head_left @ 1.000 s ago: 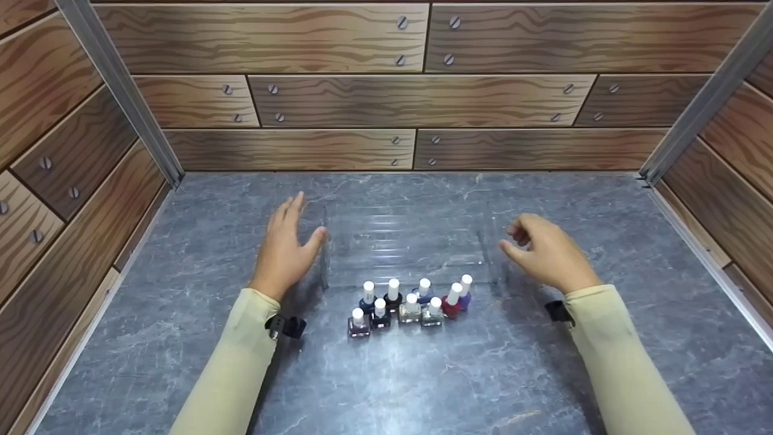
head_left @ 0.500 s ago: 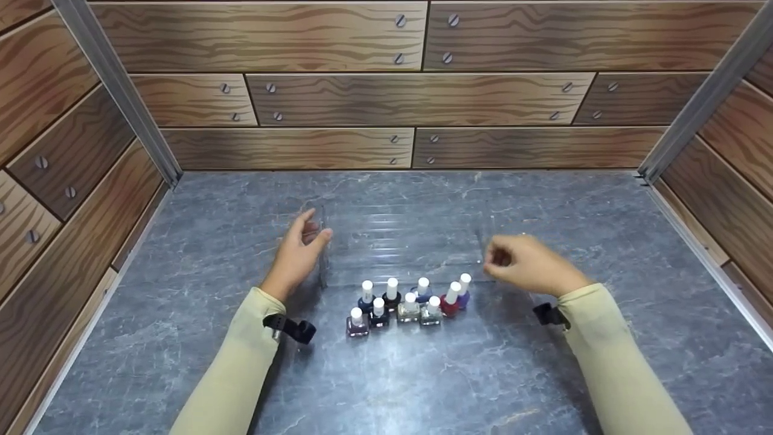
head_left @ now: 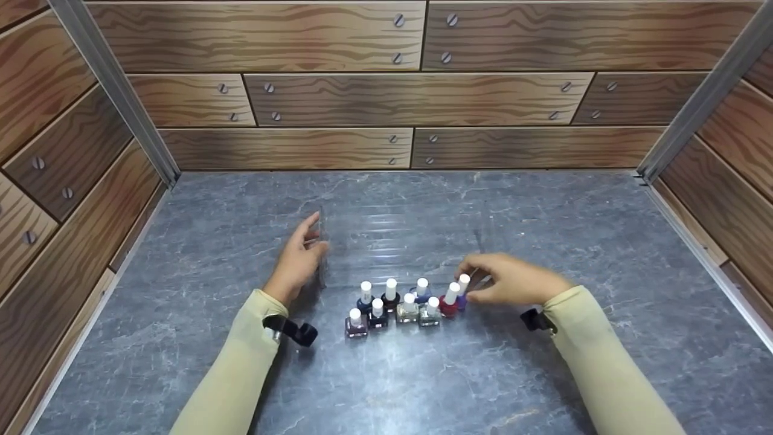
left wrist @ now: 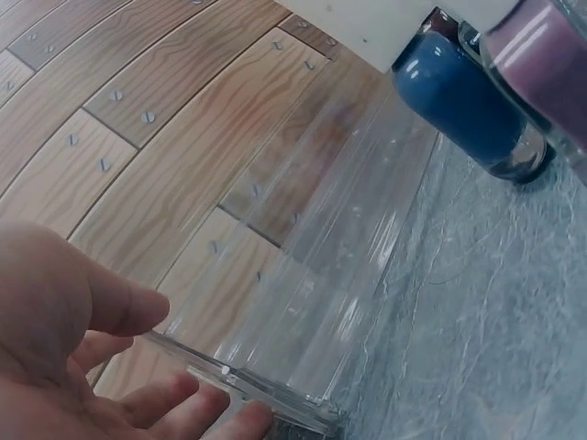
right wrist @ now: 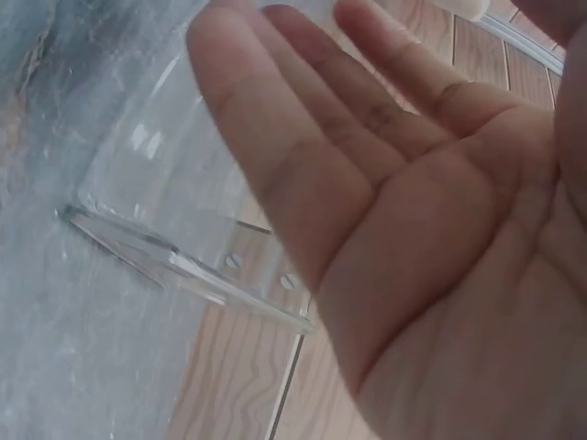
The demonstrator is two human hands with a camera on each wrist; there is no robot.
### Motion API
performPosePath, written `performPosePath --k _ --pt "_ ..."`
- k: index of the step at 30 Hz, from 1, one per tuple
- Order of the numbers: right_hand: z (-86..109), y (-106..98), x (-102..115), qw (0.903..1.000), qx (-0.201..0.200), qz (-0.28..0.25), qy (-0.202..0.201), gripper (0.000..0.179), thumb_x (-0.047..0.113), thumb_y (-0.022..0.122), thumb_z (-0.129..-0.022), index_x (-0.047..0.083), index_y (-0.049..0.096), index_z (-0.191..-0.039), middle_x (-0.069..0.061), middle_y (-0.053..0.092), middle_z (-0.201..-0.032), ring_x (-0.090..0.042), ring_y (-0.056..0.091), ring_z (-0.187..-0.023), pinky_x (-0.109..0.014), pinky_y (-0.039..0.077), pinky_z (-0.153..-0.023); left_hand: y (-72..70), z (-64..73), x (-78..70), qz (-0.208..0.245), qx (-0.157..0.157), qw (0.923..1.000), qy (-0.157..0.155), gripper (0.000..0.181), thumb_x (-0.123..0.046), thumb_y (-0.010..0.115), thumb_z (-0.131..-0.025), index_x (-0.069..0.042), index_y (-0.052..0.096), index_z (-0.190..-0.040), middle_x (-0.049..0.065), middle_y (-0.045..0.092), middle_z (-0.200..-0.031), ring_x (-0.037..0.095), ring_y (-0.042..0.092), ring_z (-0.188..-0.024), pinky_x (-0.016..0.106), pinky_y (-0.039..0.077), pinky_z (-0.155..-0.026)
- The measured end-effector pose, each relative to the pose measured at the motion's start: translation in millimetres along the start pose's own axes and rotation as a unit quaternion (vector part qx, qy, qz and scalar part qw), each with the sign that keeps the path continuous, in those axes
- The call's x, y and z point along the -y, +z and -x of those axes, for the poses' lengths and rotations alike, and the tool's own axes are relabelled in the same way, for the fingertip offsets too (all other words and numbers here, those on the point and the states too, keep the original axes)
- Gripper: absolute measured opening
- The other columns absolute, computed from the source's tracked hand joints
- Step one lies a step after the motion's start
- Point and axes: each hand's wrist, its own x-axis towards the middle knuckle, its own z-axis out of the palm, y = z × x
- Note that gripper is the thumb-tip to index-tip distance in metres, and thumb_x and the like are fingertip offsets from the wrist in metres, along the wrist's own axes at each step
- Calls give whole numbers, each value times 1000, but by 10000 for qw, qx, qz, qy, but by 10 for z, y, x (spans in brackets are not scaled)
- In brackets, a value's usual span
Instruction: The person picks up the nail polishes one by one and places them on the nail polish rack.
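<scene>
A clear plastic stepped rack (head_left: 386, 238) stands on the grey marbled table behind a cluster of small nail polish bottles with white caps. My left hand (head_left: 297, 261) is at the rack's left end. In the left wrist view its thumb and fingers (left wrist: 183, 390) lie on either side of the clear side panel (left wrist: 243, 380) and hold it by the edge. My right hand (head_left: 510, 279) reaches over the purple nail polish bottle (head_left: 462, 301), with thumb and index finger apart around its cap. In the right wrist view a white cap (right wrist: 463, 7) shows beyond the extended fingers.
Beside the purple bottle stands a red one (head_left: 449, 307). Dark, blue and glittery bottles (head_left: 407, 311) fill the rest of the cluster. Wood-patterned walls (head_left: 416, 99) enclose the back and both sides. Each wrist wears a black camera strap (head_left: 290, 329).
My right hand has moved left and toward me, from beside the rack to the purple bottle. My left hand has come in against the rack's left panel. The bottles stay put.
</scene>
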Motion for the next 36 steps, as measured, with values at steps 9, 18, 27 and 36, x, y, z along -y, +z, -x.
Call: performPosePath --k 9,18,27,36 --pt "-80 58 -23 9989 -66 116 -443 30 7 72 -94 11 68 -123 2 68 -117 -19 66 -108 -45 60 -98 7 1 4 -133 -72 9998 120 67 5 55 -101 -10 33 -162 30 44 -148 41 50 -130 46 50 -107" --pt "-113 96 -55 9977 -185 239 -610 22 6 73 -93 13 70 -114 3 68 -108 -15 64 -100 -47 61 -92 18 23 -15 -244 -78 9995 183 67 5 56 -100 -10 33 -162 31 44 -148 42 51 -130 48 51 -108" --pt "-130 125 -75 9980 -181 352 -488 20 5 72 -91 16 70 -108 5 67 -101 -19 64 -93 -30 60 -82 6 15 -13 -363 -31 9992 175 65 3 55 -102 -10 33 -162 30 45 -148 42 50 -132 49 49 -109" --pt "-126 104 -74 9984 -271 229 -434 18 -1 71 -90 13 70 -101 -2 68 -94 -16 59 -83 -22 54 -72 19 37 -54 -501 -36 9986 193 66 4 56 -102 -10 33 -162 30 47 -148 42 51 -133 50 51 -109"
